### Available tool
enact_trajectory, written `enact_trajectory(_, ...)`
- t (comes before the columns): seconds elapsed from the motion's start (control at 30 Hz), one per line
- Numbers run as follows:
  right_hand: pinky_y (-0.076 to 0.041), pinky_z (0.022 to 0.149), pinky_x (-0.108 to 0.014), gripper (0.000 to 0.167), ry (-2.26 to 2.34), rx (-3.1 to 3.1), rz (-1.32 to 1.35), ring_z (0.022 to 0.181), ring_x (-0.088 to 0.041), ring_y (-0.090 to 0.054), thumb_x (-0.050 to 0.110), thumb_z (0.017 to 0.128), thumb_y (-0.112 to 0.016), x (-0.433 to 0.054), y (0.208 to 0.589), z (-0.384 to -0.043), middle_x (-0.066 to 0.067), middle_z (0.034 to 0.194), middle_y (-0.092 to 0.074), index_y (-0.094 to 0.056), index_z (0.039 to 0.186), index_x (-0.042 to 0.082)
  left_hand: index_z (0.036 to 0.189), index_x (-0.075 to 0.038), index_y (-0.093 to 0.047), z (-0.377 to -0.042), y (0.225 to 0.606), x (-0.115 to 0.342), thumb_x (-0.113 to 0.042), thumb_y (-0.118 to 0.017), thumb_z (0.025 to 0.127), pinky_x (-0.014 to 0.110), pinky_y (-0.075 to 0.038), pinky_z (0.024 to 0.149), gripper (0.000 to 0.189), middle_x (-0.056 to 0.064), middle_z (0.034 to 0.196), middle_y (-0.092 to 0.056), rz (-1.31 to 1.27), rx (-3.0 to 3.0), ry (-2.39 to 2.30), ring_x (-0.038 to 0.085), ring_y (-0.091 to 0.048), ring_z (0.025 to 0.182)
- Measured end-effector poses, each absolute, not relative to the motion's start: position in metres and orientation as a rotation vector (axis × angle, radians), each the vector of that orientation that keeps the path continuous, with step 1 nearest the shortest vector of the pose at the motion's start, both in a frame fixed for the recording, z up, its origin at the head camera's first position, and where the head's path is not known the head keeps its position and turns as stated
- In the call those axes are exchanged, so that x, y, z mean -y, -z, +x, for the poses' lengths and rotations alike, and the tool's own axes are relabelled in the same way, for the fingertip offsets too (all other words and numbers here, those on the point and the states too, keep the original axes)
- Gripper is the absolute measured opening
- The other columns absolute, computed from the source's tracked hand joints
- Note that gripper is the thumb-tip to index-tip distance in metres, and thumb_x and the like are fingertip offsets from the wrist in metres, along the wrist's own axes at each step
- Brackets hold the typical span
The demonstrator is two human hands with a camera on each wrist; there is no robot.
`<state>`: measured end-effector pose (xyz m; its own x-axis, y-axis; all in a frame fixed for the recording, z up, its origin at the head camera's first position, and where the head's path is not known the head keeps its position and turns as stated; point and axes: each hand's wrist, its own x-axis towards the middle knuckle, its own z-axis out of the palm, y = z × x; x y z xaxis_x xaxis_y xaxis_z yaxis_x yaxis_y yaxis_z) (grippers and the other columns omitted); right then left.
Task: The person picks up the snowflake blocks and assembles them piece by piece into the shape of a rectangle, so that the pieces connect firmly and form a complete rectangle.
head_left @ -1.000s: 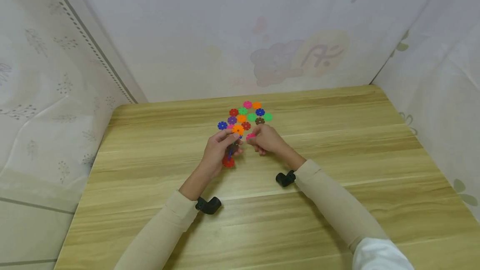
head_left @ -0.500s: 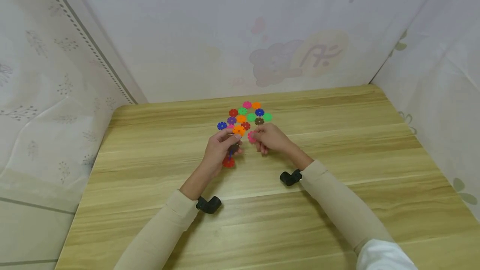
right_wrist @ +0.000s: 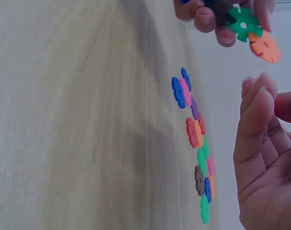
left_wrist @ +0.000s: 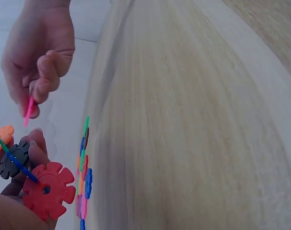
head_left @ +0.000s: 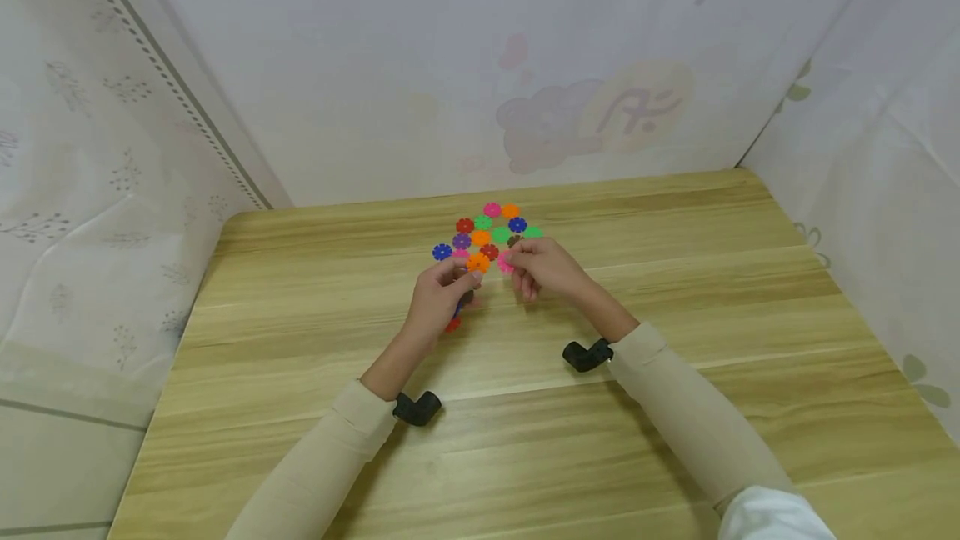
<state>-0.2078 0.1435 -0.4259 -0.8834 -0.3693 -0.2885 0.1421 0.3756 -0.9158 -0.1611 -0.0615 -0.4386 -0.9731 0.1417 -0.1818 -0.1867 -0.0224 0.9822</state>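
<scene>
Chain: flower-shaped discs slotted together [left_wrist: 14, 162], the landmark here; held up above the table [head_left: 480, 448] in the left hand. Its parts are an orange disc [head_left: 477, 263] at the far end, then a green disc [right_wrist: 243, 25], a dark disc, a blue disc seen edge-on and a red disc [left_wrist: 55, 179] at the near end.
Left hand: grasping the chain, thumb and fingers [head_left: 438, 302] pinching close to its orange end; the red end hangs near the palm.
Right hand: grasping a pink disc [head_left: 506, 262] between thumb and fingertips, the other fingers curled below; the hand [head_left: 546, 267] is to the right of the chain.
Pink disc: just beside the chain's orange end, apart from it, tilted up; in the right wrist view the fingers hide it.
Loose discs: a flat, close cluster on the table beyond the chain. Pink [head_left: 492, 209] and orange [head_left: 510, 212] lie farthest from it; a blue one [head_left: 442, 252] lies beyond it to the left, a green one [head_left: 533, 232] beyond it to the right, partly behind the right hand.
Wrist mounts: black, one [head_left: 417, 408] on each sleeve cuff, nearer the wearer than the chain.
Backdrop: pale printed cloth [head_left: 420, 48], beyond the chain and the table's far edge.
</scene>
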Motion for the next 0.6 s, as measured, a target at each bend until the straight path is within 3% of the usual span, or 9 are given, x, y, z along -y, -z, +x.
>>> enact_trajectory(0.23,-0.049,0.046,-0.03,0.034,1.633,-2.123,-0.212,0.046,-0.017,-0.052,0.026,0.101,-0.052,-0.14,0.418,-0.205,-0.008,0.063,-0.06,-0.055,0.092,-0.007,0.1,-0.005,-0.067,-0.163,0.442,0.061,-0.025,-0.064,0.095,0.049,-0.057,0.079,0.021,0.025,0.096,-0.063,0.005,-2.111,-2.056,0.048,-0.059,0.088)
enact_trajectory(0.5,-0.048,0.046,-0.025,0.038,1.631,-2.11,-0.195,0.047,-0.015,-0.052,0.025,0.101,-0.053,-0.135,0.412,-0.204,-0.007,0.063,-0.06,-0.057,0.105,-0.012,0.1,-0.005,-0.07,-0.163,0.445,0.062,-0.024,-0.063,0.096,0.045,-0.058,0.075,0.021,0.01,0.087,-0.062,0.065,-2.229,-1.983,0.042,-0.062,0.083)
enact_trajectory(0.6,-0.049,0.047,-0.025,0.033,1.617,-2.119,-0.182,0.046,-0.015,-0.051,0.024,0.101,-0.052,-0.133,0.411,-0.204,-0.007,0.063,-0.06,-0.059,0.105,-0.008,0.099,-0.007,-0.071,-0.162,0.445,0.062,-0.025,-0.064,0.095,0.039,-0.057,0.068,0.02,0.011,0.086,-0.063,0.085,-2.305,-1.929,0.04,-0.064,0.077)
